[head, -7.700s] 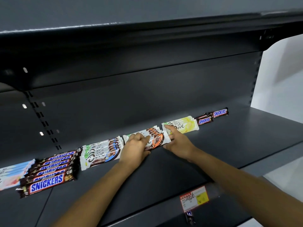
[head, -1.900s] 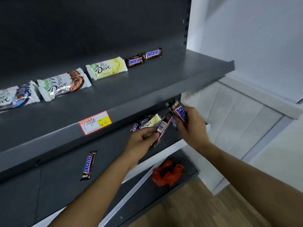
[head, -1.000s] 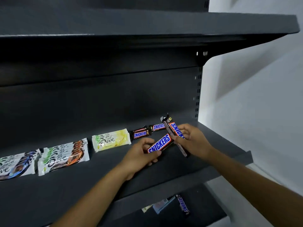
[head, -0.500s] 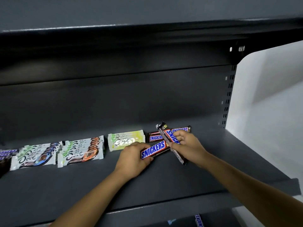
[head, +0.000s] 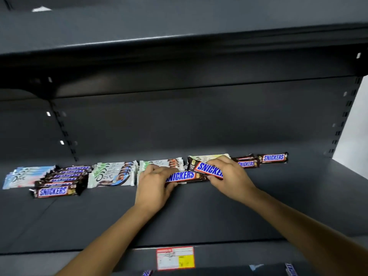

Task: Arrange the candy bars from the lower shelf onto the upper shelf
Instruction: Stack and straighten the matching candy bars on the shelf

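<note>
Placing Snickers on the upper shelf (head: 199, 216): left hand (head: 154, 184) grips the lower bar (head: 180, 176), long axis along the shelf front; right hand (head: 227, 174) pinches the upper bar (head: 209, 168), tilted across its right end; the shelved Snickers pair (head: 272, 157) lies just right of the right hand, the nearer one

A red-and-yellow price label (head: 175, 257) hangs low, a white wall (head: 357, 136) far right.

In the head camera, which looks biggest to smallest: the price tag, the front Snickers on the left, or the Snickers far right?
1. price tag, but it is nearest the camera.
2. front left Snickers.
3. far-right Snickers, farther back; both bars may really be the same size.
</note>
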A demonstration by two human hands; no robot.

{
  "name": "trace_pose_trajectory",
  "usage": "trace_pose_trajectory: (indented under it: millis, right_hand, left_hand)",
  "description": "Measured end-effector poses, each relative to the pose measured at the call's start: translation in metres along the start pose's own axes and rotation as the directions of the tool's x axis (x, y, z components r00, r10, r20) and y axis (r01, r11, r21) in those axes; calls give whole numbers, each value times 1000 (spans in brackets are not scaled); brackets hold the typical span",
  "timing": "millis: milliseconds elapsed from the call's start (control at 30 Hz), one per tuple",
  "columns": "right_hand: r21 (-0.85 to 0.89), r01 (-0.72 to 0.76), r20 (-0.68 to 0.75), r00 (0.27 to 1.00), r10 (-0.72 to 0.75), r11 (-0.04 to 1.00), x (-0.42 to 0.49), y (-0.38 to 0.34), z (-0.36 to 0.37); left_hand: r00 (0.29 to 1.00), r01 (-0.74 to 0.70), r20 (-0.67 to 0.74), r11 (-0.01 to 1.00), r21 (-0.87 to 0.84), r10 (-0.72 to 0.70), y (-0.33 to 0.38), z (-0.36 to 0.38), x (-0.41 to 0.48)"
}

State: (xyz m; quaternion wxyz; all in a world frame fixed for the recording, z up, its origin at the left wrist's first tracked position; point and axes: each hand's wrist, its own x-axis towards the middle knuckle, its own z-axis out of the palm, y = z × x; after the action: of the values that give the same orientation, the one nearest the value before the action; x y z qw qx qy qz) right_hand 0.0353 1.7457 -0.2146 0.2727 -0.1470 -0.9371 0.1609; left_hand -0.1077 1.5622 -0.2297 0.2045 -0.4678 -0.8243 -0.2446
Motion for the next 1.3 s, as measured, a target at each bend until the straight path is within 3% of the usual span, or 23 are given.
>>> trace_pose_trajectory:
  millis: [333, 833, 1300]
  right_hand:
    - [-117, 83, -84, 992, -93, 990, 4, -97, 60]
    - [-81, 218, 35, 976, -216, 973, 41, -174, 104]
    - [-54, 119, 13, 993, -118, 991, 62, -265, 166]
  left_hand:
    - [996, -71, -49, 991, 114, 77, -106, -47, -42]
    - [995, 75, -74, 991, 110, -67, -184, -91, -74]
    - [996, 37, 67, 982, 184, -50, -310, -141, -101]
